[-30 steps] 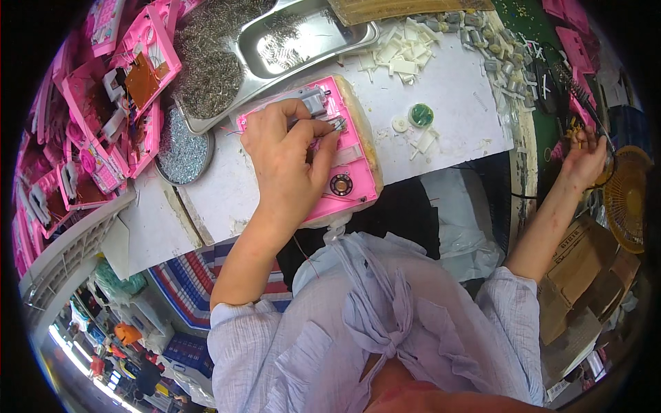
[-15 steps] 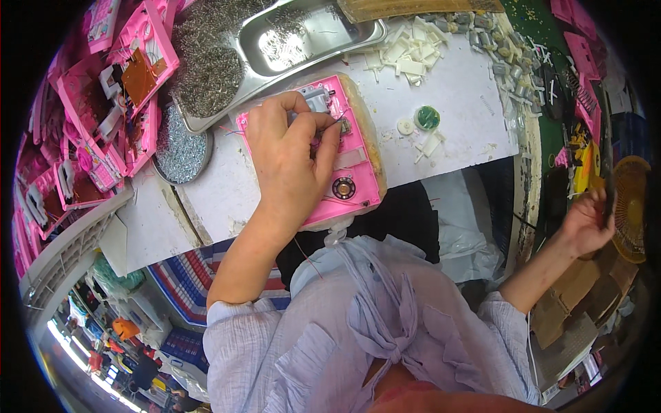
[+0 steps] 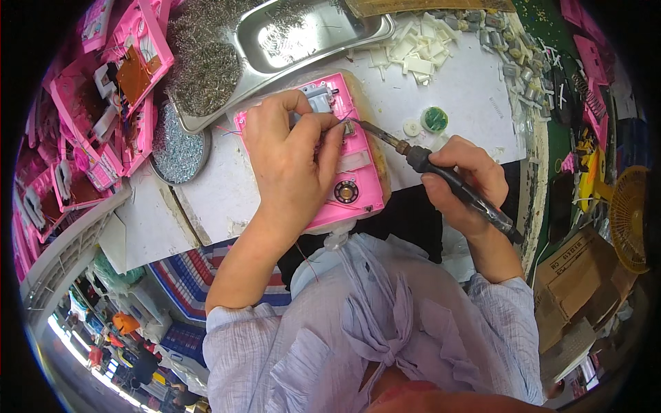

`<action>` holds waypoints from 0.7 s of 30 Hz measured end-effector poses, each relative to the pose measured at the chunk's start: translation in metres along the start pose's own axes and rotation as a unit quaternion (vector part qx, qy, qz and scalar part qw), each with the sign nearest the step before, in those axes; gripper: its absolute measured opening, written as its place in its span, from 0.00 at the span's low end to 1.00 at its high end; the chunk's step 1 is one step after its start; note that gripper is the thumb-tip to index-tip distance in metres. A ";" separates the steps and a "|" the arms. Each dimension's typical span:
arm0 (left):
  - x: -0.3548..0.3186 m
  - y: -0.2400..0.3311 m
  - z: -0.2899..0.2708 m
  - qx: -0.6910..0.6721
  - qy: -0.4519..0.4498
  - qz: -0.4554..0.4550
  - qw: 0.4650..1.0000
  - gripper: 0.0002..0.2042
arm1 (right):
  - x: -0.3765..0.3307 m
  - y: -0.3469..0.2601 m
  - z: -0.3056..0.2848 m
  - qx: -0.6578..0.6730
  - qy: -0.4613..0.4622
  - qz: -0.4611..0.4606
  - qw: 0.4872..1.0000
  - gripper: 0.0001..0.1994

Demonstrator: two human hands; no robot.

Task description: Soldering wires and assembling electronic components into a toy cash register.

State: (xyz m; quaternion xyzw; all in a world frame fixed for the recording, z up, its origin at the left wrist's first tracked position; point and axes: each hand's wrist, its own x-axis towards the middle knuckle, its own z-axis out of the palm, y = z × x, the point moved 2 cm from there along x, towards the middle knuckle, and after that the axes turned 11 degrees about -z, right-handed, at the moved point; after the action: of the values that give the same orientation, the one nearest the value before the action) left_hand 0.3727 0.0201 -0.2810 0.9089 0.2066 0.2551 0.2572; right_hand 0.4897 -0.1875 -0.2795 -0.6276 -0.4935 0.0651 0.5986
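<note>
A pink plastic housing (image 3: 358, 175) with a small round speaker and a grey motor lies open on the white work table (image 3: 461, 89). My left hand (image 3: 292, 155) rests on it, fingertips pinching thin wires near its middle. My right hand (image 3: 465, 175) grips a black-handled soldering iron (image 3: 427, 165), its metal tip reaching left to the spot at my left fingertips.
A steel tray (image 3: 303, 34) with screws and a round dish of screws (image 3: 177, 144) sit at the back left. Pink housings (image 3: 117, 89) pile up on the left. White plastic pieces (image 3: 413, 55) and a green disc (image 3: 434, 119) lie behind. A yellow fan (image 3: 630, 217) stands right.
My right hand came back from the far right side holding the soldering iron and brought its tip to the pink housing. My left hand stayed on the housing.
</note>
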 end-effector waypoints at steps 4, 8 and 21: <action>0.001 0.000 0.001 0.000 -0.003 0.003 1.000 0.07 | 0.003 0.001 0.005 -0.005 0.002 -0.010 1.000 0.14; 0.001 0.000 0.000 0.002 -0.003 0.000 1.000 0.08 | 0.001 0.002 0.006 -0.020 0.000 -0.011 1.000 0.14; 0.000 0.000 0.000 0.010 -0.004 -0.003 1.000 0.08 | -0.006 0.001 0.004 -0.075 -0.038 -0.100 0.991 0.16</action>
State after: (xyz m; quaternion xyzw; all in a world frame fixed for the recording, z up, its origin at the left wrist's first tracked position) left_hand 0.3728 0.0196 -0.2809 0.9118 0.2110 0.2482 0.2499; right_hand 0.4848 -0.1892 -0.2846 -0.6151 -0.5796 -0.0087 0.5344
